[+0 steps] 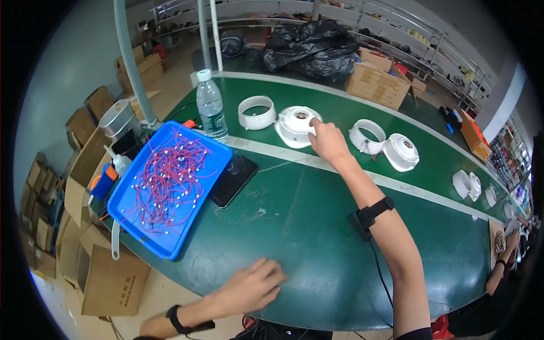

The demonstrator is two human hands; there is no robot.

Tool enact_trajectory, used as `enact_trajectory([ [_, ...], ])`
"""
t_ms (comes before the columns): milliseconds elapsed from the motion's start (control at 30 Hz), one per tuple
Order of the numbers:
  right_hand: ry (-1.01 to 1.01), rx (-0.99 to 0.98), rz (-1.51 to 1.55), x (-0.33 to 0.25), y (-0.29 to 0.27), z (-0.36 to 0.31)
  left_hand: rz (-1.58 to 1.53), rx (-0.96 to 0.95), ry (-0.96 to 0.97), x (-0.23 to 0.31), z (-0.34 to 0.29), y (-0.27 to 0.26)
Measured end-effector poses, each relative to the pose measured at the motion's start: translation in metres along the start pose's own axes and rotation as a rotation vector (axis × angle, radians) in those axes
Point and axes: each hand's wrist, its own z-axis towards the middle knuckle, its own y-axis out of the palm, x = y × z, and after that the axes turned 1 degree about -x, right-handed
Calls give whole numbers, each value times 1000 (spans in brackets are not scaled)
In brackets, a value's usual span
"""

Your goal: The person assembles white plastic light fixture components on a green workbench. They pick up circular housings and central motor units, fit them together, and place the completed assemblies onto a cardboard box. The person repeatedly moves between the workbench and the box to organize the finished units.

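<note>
One white housing [296,129] under the right hand [330,143], wires [170,175] still in bulk

Progress: the housing sits on the far part of the table [334,243], just past the pale strip [269,151], round motor-like centre facing up. Right fingers are bent at its right side; cannot tell whether they grip or merely rest there. Left hand [253,286] hangs over the near edge, fingers loosely curled, nothing seen in them.

Done, as far as visible: housing has its centre piece in place. Not joined: first white ring [258,122] lies separate, just left of it. Second white ring [358,141] and second housing [401,153] lie to the right, also unassembled by the look of them. Many red wires with white ends remain in the blue tray [144,243], so judged early or midway; exact stage unclear.

Edges and room: wide bare green surface between the left hand and the strip. Left side is tight: tray at the table's left edge, phone [235,181] beside it, bottle [211,110] behind. Gap between right hand and second ring is narrow; a sideways sweep could knock that ring
</note>
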Motion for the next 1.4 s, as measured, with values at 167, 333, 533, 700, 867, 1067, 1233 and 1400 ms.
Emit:
enact_trajectory([
  [167,-117,-278,-26,10,-79,-108,132,155,-6,-4,-11,13],
  [333,131,-307,77,19,-169,-341,203,143,-56,3,-19,15],
  [533,470,-200,-386,5,-183,-539,393,103,275,40,-12,21],
  [700,417,131,-363,16,-136,-553,391,85,324,35,-30,33],
  [867,403,312,-235,22,-119,-549,476,-66,375,48,-20,39],
  [1067,395,498,-89,29,-118,-559,521,-120,496,81,15,59],
  [1233,323,648,-91,38,-96,-559,357,-276,704,167,77,142],
  [1400,516,360,308,29,-169,-660,214,-526,928,299,127,201],
])
